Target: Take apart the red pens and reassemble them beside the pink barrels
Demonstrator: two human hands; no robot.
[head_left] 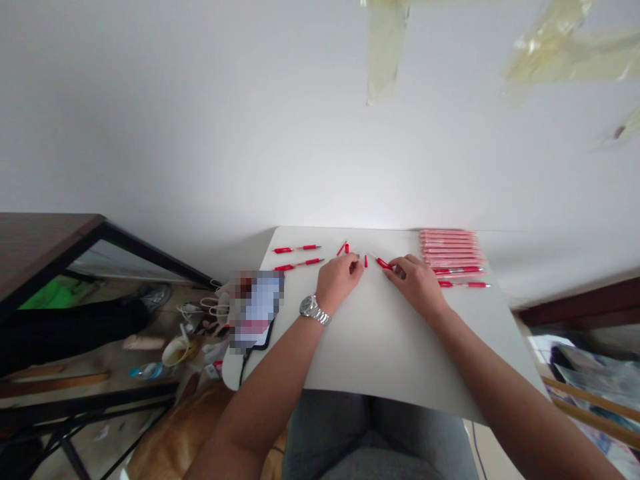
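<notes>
My left hand (339,279), with a silver watch (314,309) on the wrist, rests on the white table (380,333), its fingers pinched on a small metal pen part I cannot name. My right hand (416,281) lies close beside it, fingers curled on a red pen piece (383,263). Small red pen parts (344,249) lie just beyond my fingers. Two whole red pens (296,249) lie to the far left. A row of several red pens (450,250) is laid side by side at the far right corner.
A phone (256,311) with a cable sits on the table's left edge. Left of the table are a dark glass-topped cabinet (75,253) and floor clutter with a cup (174,351). A white wall (300,133) rises right behind the table. My lap is under the near edge.
</notes>
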